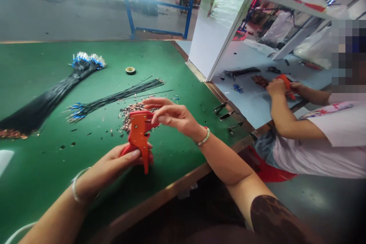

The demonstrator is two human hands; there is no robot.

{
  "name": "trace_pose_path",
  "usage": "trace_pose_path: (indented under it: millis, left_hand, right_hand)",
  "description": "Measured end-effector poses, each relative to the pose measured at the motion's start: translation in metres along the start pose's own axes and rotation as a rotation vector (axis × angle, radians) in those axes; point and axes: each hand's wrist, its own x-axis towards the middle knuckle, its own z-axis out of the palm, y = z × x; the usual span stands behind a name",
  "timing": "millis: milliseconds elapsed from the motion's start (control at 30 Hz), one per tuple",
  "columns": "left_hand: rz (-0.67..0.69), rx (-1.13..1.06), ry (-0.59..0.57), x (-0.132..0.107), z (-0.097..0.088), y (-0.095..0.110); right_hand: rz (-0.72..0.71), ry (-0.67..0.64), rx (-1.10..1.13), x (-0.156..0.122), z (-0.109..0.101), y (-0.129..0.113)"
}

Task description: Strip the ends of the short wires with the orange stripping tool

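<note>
An orange and red wire stripper [138,129] stands upright in my left hand [122,156], whose fingers wrap round its handles. My right hand [177,116] is beside the stripper's head on the right. Its fingers are stretched out and apart, the thumb close to the red jaw part; I see no wire in them. Behind the tool lies a heap of cut insulation scraps [126,116]. Just beyond is a loose bundle of thin black wires [122,93] with blue and silver terminals at the left end.
A larger black wire bundle [54,93] lies on the green tabletop [94,175] at left. A tape roll [130,70] sits near the middle. Metal clips [227,116] lie along the right edge. Past a white partition [217,26], a co-worker's hand [276,87] is at another orange tool [284,80].
</note>
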Motion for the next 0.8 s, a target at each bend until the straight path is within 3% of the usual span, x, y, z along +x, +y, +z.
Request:
trace_pose_path:
  millis: [67,133,200,367,467,567,800]
  left_hand:
    - [0.071,-0.130,0.109,0.002,-0.002,-0.005]
    - [0.153,-0.212,0.207,0.004,-0.007,-0.007]
    - [0.219,-0.251,0.258,0.007,-0.013,-0.008]
    - [0.296,-0.255,0.242,0.010,-0.020,-0.011]
    - [0.297,-0.211,0.237,0.009,-0.018,-0.015]
    - [0.297,-0.175,0.240,0.008,-0.015,-0.017]
    - [0.272,-0.140,0.314,0.009,-0.011,-0.018]
  right_hand:
    - [-0.006,0.151,-0.064,0.000,-0.006,-0.006]
    - [0.043,0.186,-0.129,-0.001,-0.005,-0.006]
    - [0.140,0.091,-0.166,-0.002,0.003,-0.002]
    - [0.350,-0.075,-0.071,-0.004,0.035,0.010]
    - [0.305,-0.028,-0.014,-0.006,0.045,0.011]
    - [0.211,0.051,-0.121,-0.010,0.048,0.008]
    - [0.243,-0.052,-0.266,-0.014,0.053,-0.003]
